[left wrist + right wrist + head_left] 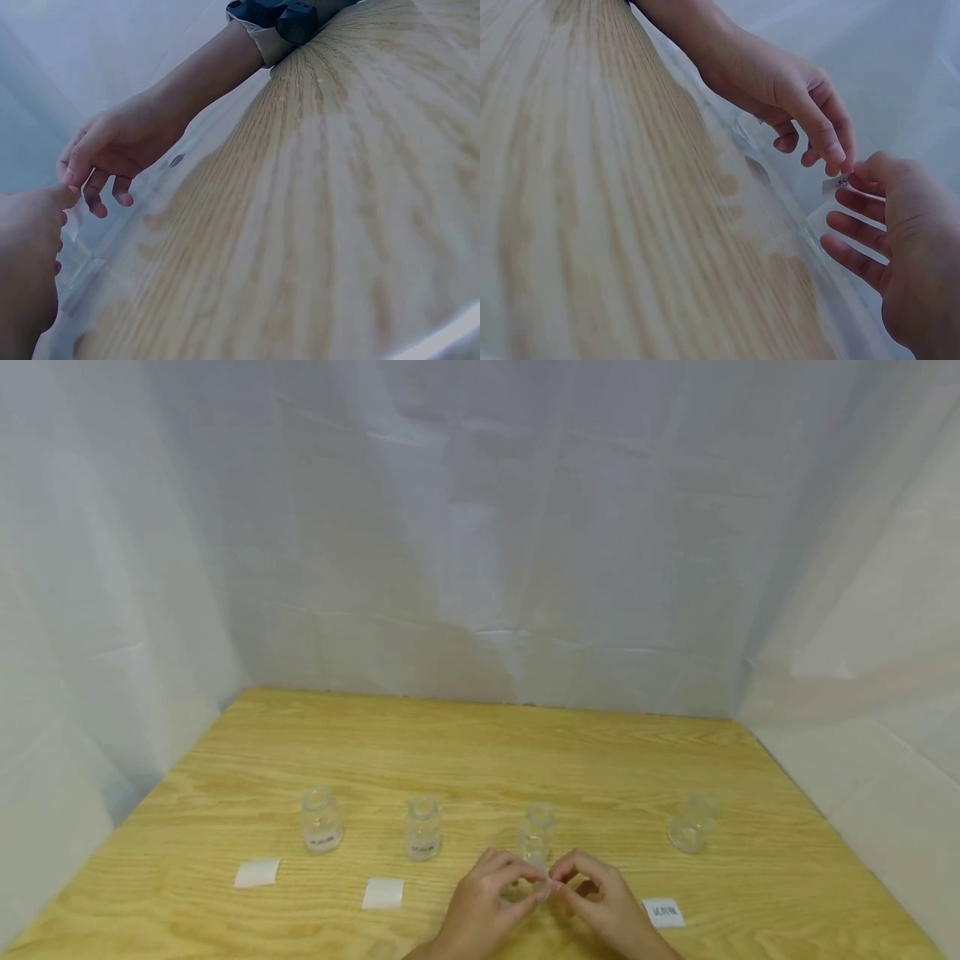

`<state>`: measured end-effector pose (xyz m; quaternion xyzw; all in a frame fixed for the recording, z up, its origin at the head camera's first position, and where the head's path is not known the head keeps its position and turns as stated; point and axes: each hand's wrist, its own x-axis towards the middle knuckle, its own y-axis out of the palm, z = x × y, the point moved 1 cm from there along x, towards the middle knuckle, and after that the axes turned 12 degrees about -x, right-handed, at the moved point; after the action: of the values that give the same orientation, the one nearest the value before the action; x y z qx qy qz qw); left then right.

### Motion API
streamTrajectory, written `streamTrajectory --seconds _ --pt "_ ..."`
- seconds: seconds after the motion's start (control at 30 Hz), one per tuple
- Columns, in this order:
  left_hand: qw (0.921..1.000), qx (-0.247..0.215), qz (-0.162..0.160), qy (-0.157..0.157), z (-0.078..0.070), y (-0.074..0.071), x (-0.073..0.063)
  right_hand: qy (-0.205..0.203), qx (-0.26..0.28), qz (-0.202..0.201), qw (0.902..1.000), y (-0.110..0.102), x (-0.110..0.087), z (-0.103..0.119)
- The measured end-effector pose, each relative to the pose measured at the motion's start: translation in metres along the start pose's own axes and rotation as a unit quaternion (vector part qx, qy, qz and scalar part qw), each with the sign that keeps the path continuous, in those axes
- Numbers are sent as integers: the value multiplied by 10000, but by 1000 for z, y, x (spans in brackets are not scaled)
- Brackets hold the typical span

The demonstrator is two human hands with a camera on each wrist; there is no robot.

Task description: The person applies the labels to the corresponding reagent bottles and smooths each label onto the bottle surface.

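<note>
Both hands meet near the table's front. The left hand [487, 893] and right hand [600, 897] each pinch, between thumb and index finger, a small label [835, 184] with dark print. In the right wrist view part of the label shows between the fingertips; the rest is covered. Just behind the fingers stands a clear glass bottle [537, 831], its lower part partly hidden by them. On the right hand [922, 232] the other fingers spread loosely. The left wrist view shows the two hands' fingertips touching or nearly so.
Two glass bottles with printed labels, one far left [322, 821] and one left of centre [423, 828], stand on the wooden table [465, 752]. Another clear bottle [692, 823] is at right. Blank white squares [383, 893] lie in front; a printed white square [663, 912] lies right.
</note>
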<state>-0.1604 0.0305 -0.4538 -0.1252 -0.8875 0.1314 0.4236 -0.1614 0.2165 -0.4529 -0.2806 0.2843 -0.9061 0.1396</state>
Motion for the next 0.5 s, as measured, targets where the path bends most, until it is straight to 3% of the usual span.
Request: streamTrajectory --seconds 0.13,0.37,0.43,0.5 --pt "9999 -80 92 -84 1 1 -1 -43 286 227 9993 0 0 1" --pt "9992 -167 172 -315 3 2 -2 235 463 324 9981 0 1 5" --pt "9979 -284 218 -532 3 1 -1 256 423 282 9984 0 1 5" --pt "9931 -582 284 -980 2 0 -1 403 338 151 9985 -1 1 5"
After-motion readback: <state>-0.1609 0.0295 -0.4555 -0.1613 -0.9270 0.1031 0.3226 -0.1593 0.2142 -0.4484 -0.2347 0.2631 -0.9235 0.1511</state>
